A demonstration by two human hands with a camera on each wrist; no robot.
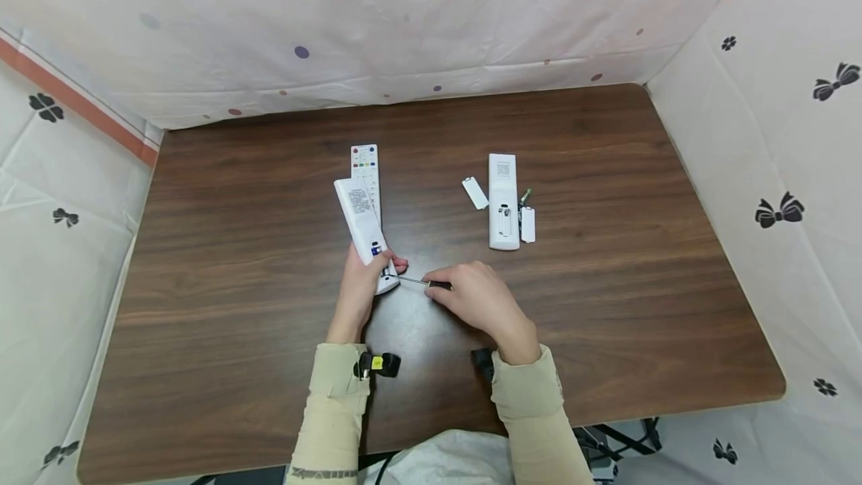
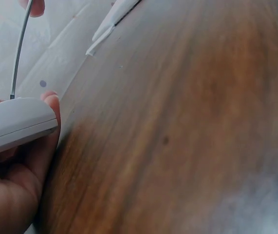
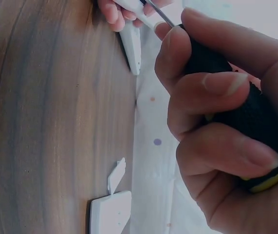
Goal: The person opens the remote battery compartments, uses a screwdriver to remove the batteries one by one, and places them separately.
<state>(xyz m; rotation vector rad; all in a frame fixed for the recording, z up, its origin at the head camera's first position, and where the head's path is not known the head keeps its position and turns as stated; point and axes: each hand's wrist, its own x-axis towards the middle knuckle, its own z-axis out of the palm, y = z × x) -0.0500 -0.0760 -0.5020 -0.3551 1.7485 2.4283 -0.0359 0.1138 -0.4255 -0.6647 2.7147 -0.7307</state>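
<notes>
My left hand (image 1: pixel 359 283) grips a white remote control (image 1: pixel 358 208) with its back turned up and its battery compartment uncovered. In the left wrist view the rounded end of that remote (image 2: pixel 22 119) shows, thumb and fingers around it. My right hand (image 1: pixel 481 302) holds a screwdriver (image 1: pixel 412 280), its fingers wrapped around the black and yellow handle (image 3: pixel 255 114) in the right wrist view. The thin metal shaft (image 2: pixel 20 53) reaches to the remote's compartment end. A second white remote (image 1: pixel 366 159) lies face up, partly hidden behind the held one.
Right of centre, a third remote (image 1: pixel 503 171) lies back up, its battery compartment uncovered. Beside it are two white battery covers, one on the left (image 1: pixel 474 193) and one on the right (image 1: pixel 528 224), plus a small battery (image 1: pixel 525 196). Patterned curtains (image 1: pixel 431 21) border the wooden table (image 1: pixel 640 283).
</notes>
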